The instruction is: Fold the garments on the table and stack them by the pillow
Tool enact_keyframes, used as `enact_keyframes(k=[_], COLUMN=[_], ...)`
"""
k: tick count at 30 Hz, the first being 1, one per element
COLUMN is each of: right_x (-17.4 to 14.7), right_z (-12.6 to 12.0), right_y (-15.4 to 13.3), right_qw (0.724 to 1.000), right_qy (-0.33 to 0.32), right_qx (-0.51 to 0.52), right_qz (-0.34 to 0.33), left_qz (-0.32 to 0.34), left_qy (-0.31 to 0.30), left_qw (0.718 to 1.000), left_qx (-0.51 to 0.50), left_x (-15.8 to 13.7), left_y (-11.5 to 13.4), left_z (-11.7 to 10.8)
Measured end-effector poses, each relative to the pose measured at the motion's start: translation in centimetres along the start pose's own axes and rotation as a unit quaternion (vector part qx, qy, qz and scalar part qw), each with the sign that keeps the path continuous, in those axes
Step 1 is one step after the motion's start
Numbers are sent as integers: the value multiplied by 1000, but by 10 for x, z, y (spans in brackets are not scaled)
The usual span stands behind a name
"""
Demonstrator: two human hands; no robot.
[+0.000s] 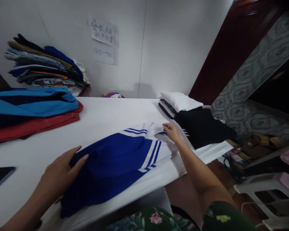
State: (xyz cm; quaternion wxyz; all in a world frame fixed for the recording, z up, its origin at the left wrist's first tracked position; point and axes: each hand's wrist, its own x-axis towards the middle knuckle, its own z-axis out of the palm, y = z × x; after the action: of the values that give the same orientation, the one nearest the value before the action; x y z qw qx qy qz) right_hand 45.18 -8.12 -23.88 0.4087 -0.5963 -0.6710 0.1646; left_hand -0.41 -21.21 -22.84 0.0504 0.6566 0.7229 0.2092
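A blue and white jacket point(110, 160) with striped bands lies partly folded across the white table, its white end with the collar to the right and its blue end hanging near the front edge. Over the left blue edge rests my left hand point(65, 168), thumb and fingers apart. My right hand point(172, 132) pinches the white collar part at the far right of the garment. The underside of the jacket is hidden.
Folded blue and red clothes point(36, 106) lie at the left, with a tall clothes stack point(48, 65) behind. Black garments point(202, 125) and a white one point(180, 101) are piled at the right. A dark flat object point(1, 176) sits front left; a white plastic stool point(267, 195) stands beyond the table.
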Motion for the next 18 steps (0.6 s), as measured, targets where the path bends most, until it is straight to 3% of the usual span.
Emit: enact_keyframes(k=[3,9,13,18], right_x=[38,78,82,72], right_z=[33,84,88,84], right_y=[-11,-17,-12,-3], right_qw=[998,990,982,979], right_qy=[-52,-126,-156,-139], right_qx=[-16,-57,-101,-145], right_qz=[8,17,36,39], left_qz=[-28,7,4,4], left_qy=[-13,7,-10,-42], left_qw=[999,998,998,997], left_qx=[27,63,55,72], left_x=[1,-5,-7,-5], left_y=[10,13,11,6], left_z=[-2,0,0,4])
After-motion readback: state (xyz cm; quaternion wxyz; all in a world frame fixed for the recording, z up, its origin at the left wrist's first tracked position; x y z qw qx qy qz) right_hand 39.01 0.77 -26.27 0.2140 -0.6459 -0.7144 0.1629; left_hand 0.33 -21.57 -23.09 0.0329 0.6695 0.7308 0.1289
